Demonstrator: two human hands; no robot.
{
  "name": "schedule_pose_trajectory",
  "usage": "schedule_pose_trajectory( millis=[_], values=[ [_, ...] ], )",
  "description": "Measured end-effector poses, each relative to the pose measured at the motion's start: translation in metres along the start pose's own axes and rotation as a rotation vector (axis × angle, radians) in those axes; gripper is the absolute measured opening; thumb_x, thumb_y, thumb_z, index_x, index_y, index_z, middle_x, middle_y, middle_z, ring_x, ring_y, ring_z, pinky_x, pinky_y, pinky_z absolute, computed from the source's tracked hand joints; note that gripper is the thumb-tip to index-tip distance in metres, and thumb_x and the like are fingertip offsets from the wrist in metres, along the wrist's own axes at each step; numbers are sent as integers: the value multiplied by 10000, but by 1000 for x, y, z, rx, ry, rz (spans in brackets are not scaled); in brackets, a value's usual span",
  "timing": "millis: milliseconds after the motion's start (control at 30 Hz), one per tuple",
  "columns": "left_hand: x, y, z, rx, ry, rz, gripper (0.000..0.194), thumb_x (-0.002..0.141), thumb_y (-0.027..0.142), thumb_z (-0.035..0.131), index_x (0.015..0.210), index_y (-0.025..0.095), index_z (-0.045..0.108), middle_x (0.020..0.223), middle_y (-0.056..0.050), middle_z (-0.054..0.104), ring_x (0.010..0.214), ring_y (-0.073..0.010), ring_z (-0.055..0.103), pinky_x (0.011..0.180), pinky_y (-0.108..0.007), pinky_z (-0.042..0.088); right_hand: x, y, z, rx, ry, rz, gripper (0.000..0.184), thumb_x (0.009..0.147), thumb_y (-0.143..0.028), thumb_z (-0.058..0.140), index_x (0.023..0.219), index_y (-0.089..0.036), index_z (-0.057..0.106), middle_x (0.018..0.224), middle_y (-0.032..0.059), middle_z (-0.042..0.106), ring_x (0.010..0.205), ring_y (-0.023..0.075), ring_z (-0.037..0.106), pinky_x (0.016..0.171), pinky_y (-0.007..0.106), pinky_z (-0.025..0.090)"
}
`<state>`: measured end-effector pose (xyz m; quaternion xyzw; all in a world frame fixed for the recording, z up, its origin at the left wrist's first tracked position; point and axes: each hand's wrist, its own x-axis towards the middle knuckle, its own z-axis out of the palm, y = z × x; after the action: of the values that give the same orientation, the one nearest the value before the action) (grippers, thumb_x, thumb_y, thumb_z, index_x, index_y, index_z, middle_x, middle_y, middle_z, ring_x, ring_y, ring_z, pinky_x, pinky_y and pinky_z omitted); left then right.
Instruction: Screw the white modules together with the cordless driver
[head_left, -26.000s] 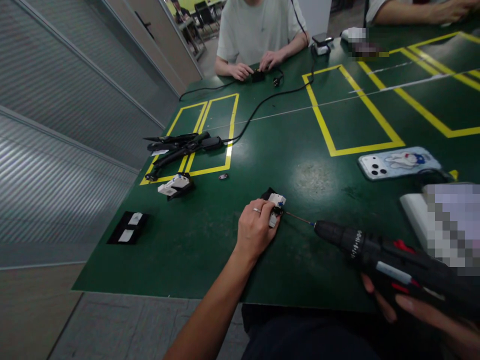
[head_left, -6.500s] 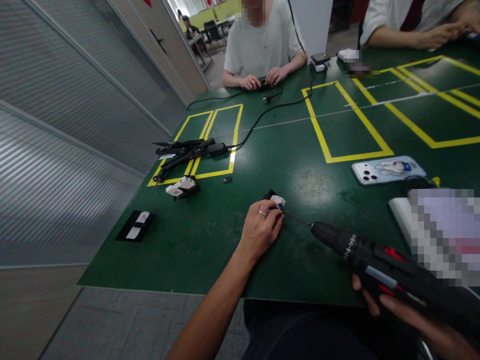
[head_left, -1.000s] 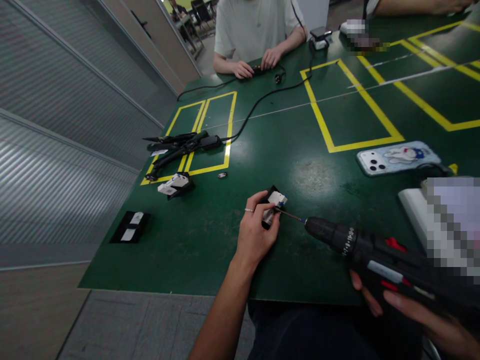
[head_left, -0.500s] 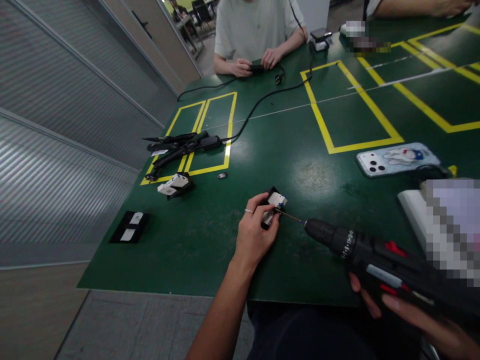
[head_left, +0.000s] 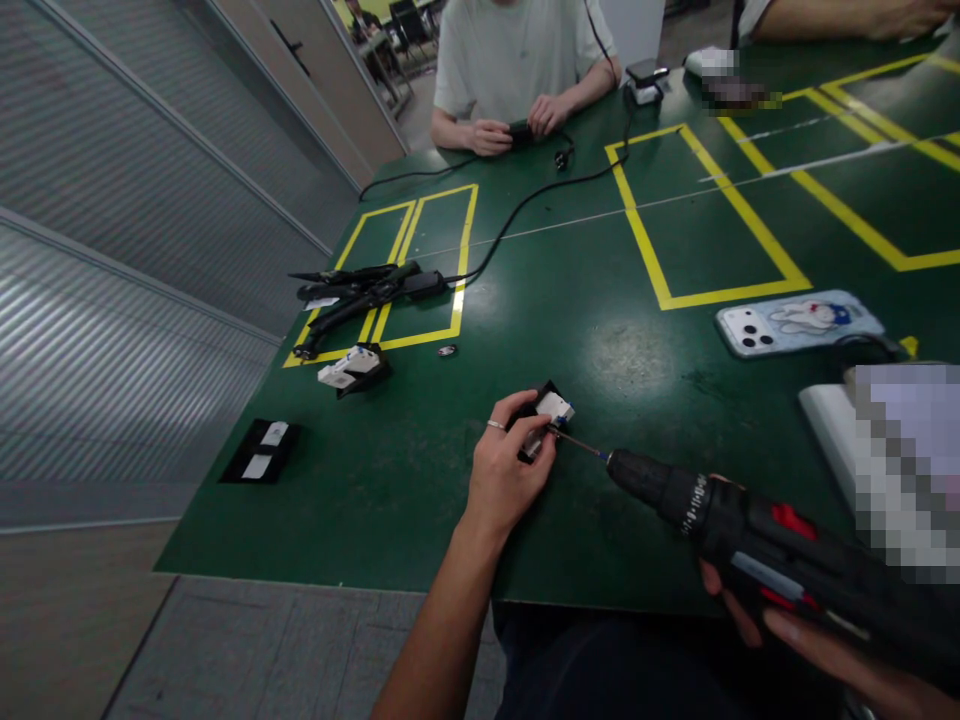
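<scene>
My left hand [head_left: 504, 480], a ring on one finger, grips a small black-and-white block [head_left: 555, 405] against the green table. Its fingers cover much of the block's near side. In my right hand [head_left: 810, 640] is a black and red cordless drill [head_left: 757, 540], held low at the right and partly out of view. The long thin bit [head_left: 577, 441] points left, its tip at the block beside my left fingertips. What the tip meets is too small to make out.
Another black-and-white block [head_left: 349, 370], a black plate with white labels [head_left: 259, 453] and a small metallic piece [head_left: 447, 350] lie left. Behind them are black corded tools [head_left: 375, 292]. A phone [head_left: 802, 322] lies right. Opposite, a person [head_left: 525, 70] holds a dark object.
The drill and my left hand have shifted very slightly in the picture, along with a small camera movement. Both grips stay the same, and the bit remains at the block.
</scene>
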<state>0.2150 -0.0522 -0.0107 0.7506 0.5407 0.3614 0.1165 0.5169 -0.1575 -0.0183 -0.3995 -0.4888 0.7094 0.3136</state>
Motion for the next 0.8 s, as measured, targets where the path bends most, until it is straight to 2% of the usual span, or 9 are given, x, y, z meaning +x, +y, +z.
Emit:
schedule_pose_trajectory(
  millis=[167, 267, 400, 633, 733, 800],
  values=[
    [1, 1, -1, 11, -5, -21, 177, 809, 145, 614, 981, 185, 621, 1266, -88, 547, 1149, -207, 553, 957, -425, 506, 3, -2, -8, -78, -101, -46, 338, 1018, -337, 535, 1323, -414, 412, 1015, 13, 546, 745, 189, 574, 724, 275, 537],
    [1, 2, 0, 15, 11, -38, 181, 811, 162, 622, 990, 182, 618, 1255, -91, 564, 1124, -203, 574, 958, -414, 505, 2, -4, -10, -116, -84, -46, 197, 1040, -343, 499, 1236, -335, 520, 1016, 19, 553, 824, 195, 579, 776, 262, 521],
    [0, 3, 3, 13, 26, -54, 177, 807, 174, 632, 983, 187, 626, 1247, -92, 567, 1125, -213, 573, 961, -427, 496, 1, -9, -8, -107, -44, -38, 197, 1037, -372, 487, 1186, -266, 559, 1017, 46, 552, 911, 236, 565, 758, 274, 509],
    [2, 4, 4, 22, 25, -109, 162, 805, 186, 635, 966, 196, 622, 1204, -87, 558, 1104, -233, 563, 942, -460, 489, 3, -13, -6, -84, -68, -94, 202, 1051, -359, 430, 1182, -238, 523, 957, 42, 542, 753, 182, 561, 724, 256, 480],
    [2, 5, 3, 12, 9, -127, 167, 810, 179, 627, 976, 194, 613, 1241, -86, 527, 1120, -224, 552, 957, -439, 486, 3, -9, -8, -66, -141, -62, 191, 1062, -326, 395, 1199, -255, 508, 1004, 48, 527, 861, 202, 554, 744, 260, 477],
    [2, 6, 3, 14, 1, -135, 170, 809, 180, 627, 977, 195, 609, 1247, -82, 520, 1126, -222, 548, 962, -435, 485, 3, -8, -9, -32, -121, -27, 196, 1062, -346, 413, 1194, -253, 523, 1050, 60, 518, 891, 213, 546, 752, 271, 478]
  ],
)
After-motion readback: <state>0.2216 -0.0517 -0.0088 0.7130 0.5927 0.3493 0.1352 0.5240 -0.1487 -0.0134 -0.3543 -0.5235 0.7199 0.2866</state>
